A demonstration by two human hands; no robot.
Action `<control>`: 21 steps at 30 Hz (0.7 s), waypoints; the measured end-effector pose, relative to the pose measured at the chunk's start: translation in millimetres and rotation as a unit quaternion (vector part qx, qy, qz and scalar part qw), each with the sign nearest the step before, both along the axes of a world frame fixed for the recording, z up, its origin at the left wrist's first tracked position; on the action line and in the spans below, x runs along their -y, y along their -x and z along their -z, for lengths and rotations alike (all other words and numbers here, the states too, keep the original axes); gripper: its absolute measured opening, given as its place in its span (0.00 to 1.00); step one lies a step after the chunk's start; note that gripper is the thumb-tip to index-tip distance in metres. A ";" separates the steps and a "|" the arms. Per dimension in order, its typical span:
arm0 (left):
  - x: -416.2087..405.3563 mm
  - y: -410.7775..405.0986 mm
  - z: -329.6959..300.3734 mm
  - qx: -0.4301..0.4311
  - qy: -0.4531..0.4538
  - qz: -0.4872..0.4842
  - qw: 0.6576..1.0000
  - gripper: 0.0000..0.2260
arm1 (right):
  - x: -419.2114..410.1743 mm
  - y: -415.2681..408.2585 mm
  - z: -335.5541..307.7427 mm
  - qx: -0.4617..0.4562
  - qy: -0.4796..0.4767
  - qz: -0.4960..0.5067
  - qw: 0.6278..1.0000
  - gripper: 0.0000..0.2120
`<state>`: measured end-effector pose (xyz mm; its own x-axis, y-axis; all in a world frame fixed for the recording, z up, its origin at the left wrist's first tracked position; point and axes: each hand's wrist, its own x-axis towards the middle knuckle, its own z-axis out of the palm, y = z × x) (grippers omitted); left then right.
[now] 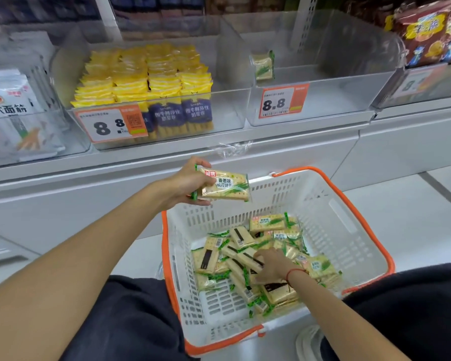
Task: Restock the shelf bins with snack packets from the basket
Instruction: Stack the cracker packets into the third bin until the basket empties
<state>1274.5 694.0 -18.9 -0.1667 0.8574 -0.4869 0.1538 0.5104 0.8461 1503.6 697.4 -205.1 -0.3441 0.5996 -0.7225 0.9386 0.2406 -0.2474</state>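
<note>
Best to lift the scallion cracker packet [225, 185] flat and stand it upright in the clear bin [323, 82] above the white basket [349, 217], beside the lone packet [264, 65] there. The left hand [188, 182], above the basket's far left corner, grips that packet by its end. The right hand [271, 265], inside the basket, has fingers curled onto the packet pile [266, 225]; whether it has hold of one, I cannot tell

The clear bin [323, 100] holds one cracker packet [264, 65] at back-left, the remainder open.
</note>
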 end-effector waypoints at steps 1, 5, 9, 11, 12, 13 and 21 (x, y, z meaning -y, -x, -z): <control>0.0 -0.1 0.7 -0.001 0.001 -0.001 1.000 0.14 | -6.1 3.6 -1.1 -0.009 -0.002 0.000 1.000 0.31; 2.9 0.1 -2.5 -0.010 -0.008 -0.018 1.000 0.13 | -32.6 9.9 -50.2 -0.075 0.073 0.057 0.993 0.02; 7.4 2.5 -7.8 -0.009 -0.035 -0.056 0.998 0.14 | -64.0 7.9 -128.4 -0.161 0.141 0.111 0.970 0.06; 7.7 3.9 -11.3 -0.012 -0.050 -0.088 0.995 0.14 | -74.0 2.6 -165.7 -0.195 0.158 0.112 0.962 0.05; 7.9 4.2 -13.6 -0.009 -0.053 -0.103 0.993 0.14 | -76.5 -0.7 -183.1 -0.205 0.157 0.106 0.960 0.05; 8.1 4.9 -15.1 -0.002 -0.053 -0.115 0.992 0.13 | -77.0 -3.9 -199.6 -0.223 0.155 0.095 0.958 0.06; 7.2 -3.6 -33.4 0.125 -0.055 -0.128 0.982 0.09 | -80.0 -9.4 -234.6 -0.439 0.019 0.196 0.877 0.14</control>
<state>1278.1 686.8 14.5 -0.2714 0.8529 -0.4460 -0.1865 0.4080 0.8937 1513.0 777.4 29.5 -0.5499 0.7777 -0.3046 0.3922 -0.0815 -0.9162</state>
